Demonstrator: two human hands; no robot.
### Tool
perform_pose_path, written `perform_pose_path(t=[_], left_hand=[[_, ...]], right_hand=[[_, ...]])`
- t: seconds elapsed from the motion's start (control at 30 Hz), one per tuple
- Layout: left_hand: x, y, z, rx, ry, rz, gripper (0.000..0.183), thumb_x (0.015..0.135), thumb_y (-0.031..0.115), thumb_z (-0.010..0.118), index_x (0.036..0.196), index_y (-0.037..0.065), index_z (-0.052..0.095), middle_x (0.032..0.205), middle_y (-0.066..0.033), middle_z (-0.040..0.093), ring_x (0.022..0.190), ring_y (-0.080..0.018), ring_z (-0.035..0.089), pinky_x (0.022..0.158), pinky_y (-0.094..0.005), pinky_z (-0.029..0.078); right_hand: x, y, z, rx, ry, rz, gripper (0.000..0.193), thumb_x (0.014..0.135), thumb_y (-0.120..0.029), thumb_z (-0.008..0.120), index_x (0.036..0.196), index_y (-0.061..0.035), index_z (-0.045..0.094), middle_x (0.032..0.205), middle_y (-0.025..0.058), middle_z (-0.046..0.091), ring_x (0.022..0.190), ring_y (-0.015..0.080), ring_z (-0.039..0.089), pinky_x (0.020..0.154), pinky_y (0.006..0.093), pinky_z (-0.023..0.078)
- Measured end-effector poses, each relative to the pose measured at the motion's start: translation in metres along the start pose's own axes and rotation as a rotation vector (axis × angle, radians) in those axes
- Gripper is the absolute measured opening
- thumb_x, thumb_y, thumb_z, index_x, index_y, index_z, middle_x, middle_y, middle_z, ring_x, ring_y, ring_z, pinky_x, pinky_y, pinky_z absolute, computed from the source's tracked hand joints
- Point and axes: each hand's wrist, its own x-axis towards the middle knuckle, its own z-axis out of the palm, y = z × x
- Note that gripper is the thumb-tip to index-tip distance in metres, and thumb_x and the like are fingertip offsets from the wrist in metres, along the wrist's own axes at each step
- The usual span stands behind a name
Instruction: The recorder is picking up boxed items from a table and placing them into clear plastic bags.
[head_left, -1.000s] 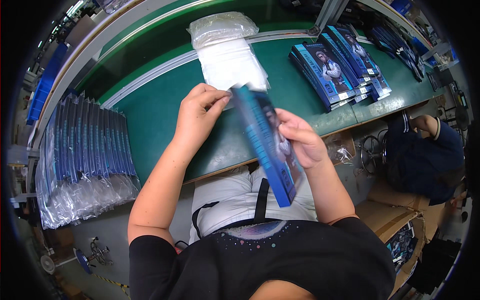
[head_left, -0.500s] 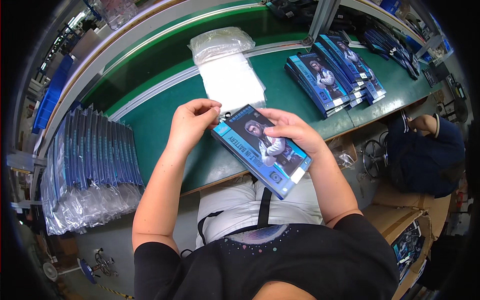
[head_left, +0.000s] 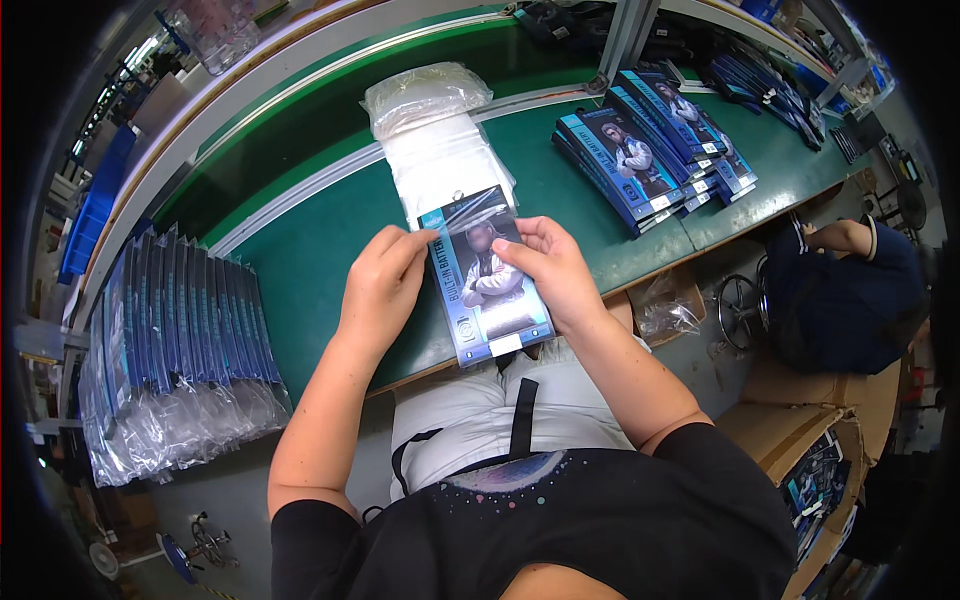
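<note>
A flat blue-and-black box with a printed figure on its front is held over the near edge of the green table, close to upright in the picture. Around its right edge my right hand is closed, the thumb lying on the front face. My left hand has its fingertips pinched together at the box's upper left edge; shiny streaks like clear film cross the box's top there. Just behind the box's top lies a stack of clear plastic bags, whose bunched end is farther back.
Many bagged boxes stand in a row at the left. Stacked boxes lie at the right of the table. A person in dark clothing sits at the right, near an open carton holding packages.
The box has moved left and turned more upright, its top now at the bag stack. My right hand moved left with it; film-like glare now crosses the box's top.
</note>
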Motion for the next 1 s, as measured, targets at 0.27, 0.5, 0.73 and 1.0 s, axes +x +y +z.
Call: perform_pose_path(t=[0.27,0.5,0.73,1.0], left_hand=[[0.001,0.019,0.022,-1.448,0.256,-0.921,0.039,0.085,0.020,0.068,0.117,0.001,0.054,0.101,-0.0073,0.063,0.088,-0.0158,0.062,0.078,-0.0279,0.051],[0.013,0.006,0.001,-1.654,0.204,-0.877,0.034,0.091,0.017,0.054,0.117,-0.006,0.052,0.109,-0.0165,0.063,0.095,-0.0266,0.064,0.084,-0.0393,0.053],[-0.011,0.083,0.004,-1.582,-0.237,-0.627,0.042,0.095,0.026,0.051,0.122,-0.006,0.049,0.116,-0.0171,0.058,0.105,-0.0278,0.060,0.090,-0.0429,0.050],[-0.023,0.065,0.002,-1.991,-0.358,-0.876,0.054,0.099,0.036,0.038,0.136,-0.004,0.038,0.113,-0.0176,0.060,0.101,-0.0214,0.060,0.089,-0.0372,0.048]], right_hand=[[-0.015,-0.001,0.005,-0.209,-0.111,-0.072,0.025,0.082,-0.018,0.073,0.067,-0.0028,0.059,0.064,-0.0014,0.058,0.059,0.0032,0.049,0.052,0.0195,0.038],[-0.034,-0.044,-0.001,-0.445,-0.467,-0.092,0.100,0.069,-0.009,0.081,0.148,-0.0107,0.020,0.090,0.0057,0.060,0.082,0.0093,0.056,0.073,0.0249,0.047],[-0.035,-0.065,0.004,-0.656,0.025,-1.084,0.053,0.077,0.012,0.055,0.129,-0.0002,0.049,0.097,0.0161,0.063,0.078,0.0183,0.063,0.071,0.0292,0.050],[-0.056,-0.043,0.035,-0.756,-0.467,-0.841,0.024,0.080,-0.002,0.058,0.104,-0.0006,0.057,0.089,0.0159,0.063,0.078,0.0319,0.064,0.065,0.0400,0.050]])
